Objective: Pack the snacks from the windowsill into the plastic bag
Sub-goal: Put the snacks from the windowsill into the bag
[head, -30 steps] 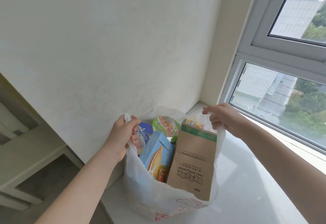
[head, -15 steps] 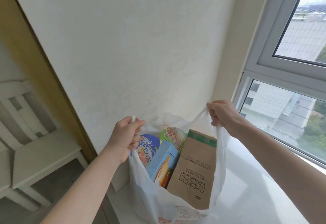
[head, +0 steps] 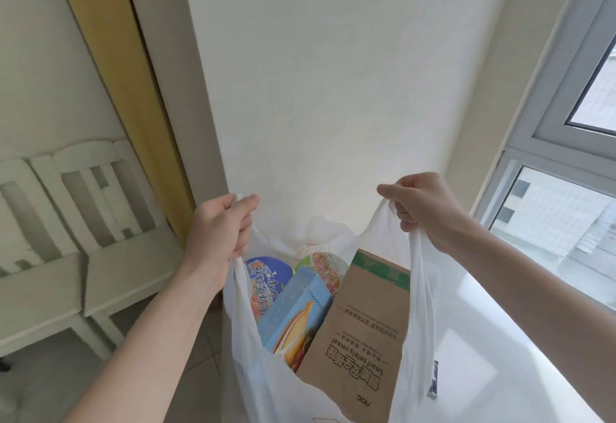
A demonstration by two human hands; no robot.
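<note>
Two handles, one per fist: I see the left hand [head: 221,232] and right hand [head: 421,206] clenched round the plastic bag [head: 420,296], hanging straight below, snacks [head: 293,319] upright inside (both hands equally near).

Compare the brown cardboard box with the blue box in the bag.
The brown cardboard box carries black text and a green band; the blue box shows a burger. The brown cardboard box looks wider and reaches higher than the blue box. Both stand in the plastic bag.
</note>
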